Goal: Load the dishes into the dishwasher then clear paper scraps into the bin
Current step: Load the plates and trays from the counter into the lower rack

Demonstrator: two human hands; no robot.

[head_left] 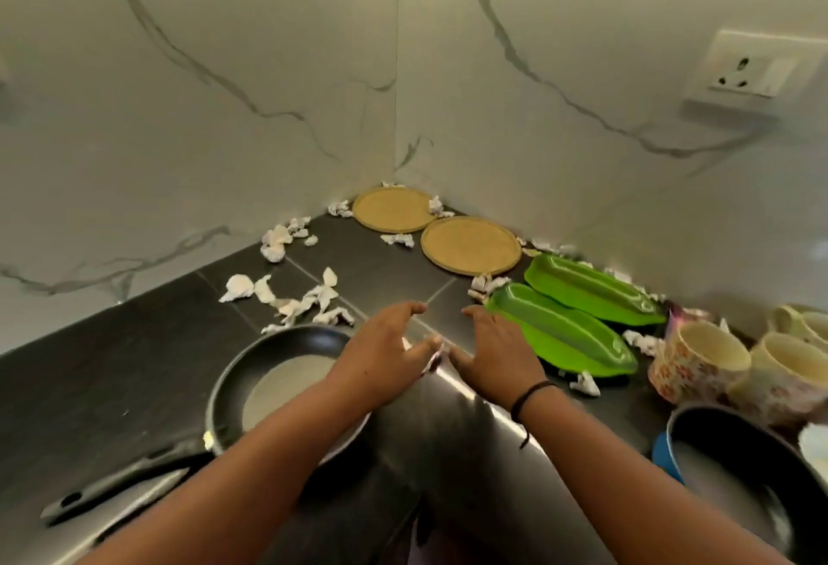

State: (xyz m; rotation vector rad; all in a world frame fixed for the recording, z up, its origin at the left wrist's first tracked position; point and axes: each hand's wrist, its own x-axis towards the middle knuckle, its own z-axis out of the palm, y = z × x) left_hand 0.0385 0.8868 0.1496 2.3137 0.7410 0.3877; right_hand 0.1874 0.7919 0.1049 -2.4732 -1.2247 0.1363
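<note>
Both my hands hover side by side over the dark counter (148, 340), fingers spread and holding nothing. My left hand (385, 351) is above the rim of a black frying pan (233, 381). My right hand (497, 351) is just left of two green boat-shaped trays (560, 333), (591, 286). A small paper scrap (437, 356) lies between the hands. Two round tan plates (392, 208), (470, 244) lie in the corner. Crumpled white paper scraps (295, 300) are scattered over the counter. Floral cups (703, 354) stand at the right.
Marble walls meet at the corner behind the plates, with a wall socket (748, 71) at upper right. A second black pan (752, 470) with a blue rim sits at lower right. The counter's metal front edge (475, 389) runs under my wrists.
</note>
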